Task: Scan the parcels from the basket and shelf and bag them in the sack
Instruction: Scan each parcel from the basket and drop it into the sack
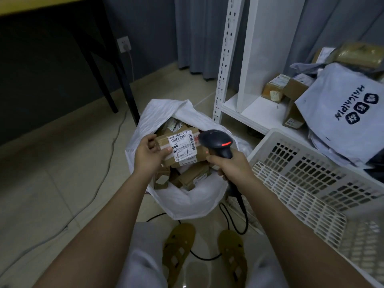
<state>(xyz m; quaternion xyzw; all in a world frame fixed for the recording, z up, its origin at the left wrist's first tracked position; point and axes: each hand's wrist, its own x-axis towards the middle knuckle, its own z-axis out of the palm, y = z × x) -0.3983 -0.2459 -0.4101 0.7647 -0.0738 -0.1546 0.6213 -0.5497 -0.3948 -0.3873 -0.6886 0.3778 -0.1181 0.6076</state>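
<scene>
The box lies long side left to right over the open sack, label up. The left hand fingers pinch its left end. The right hand wraps the scanner, pointing left at it.

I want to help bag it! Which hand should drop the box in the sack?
Probably the left hand: it already grips the box right above the open sack. The right hand is busy holding the scanner.

Lighting: dim, cool indoor cast; upper left of frame darkest. Glare: faint floor sheen, bottom centre. Distortion: wide-angle bending at edges. Blur: soft lower corners.
</scene>
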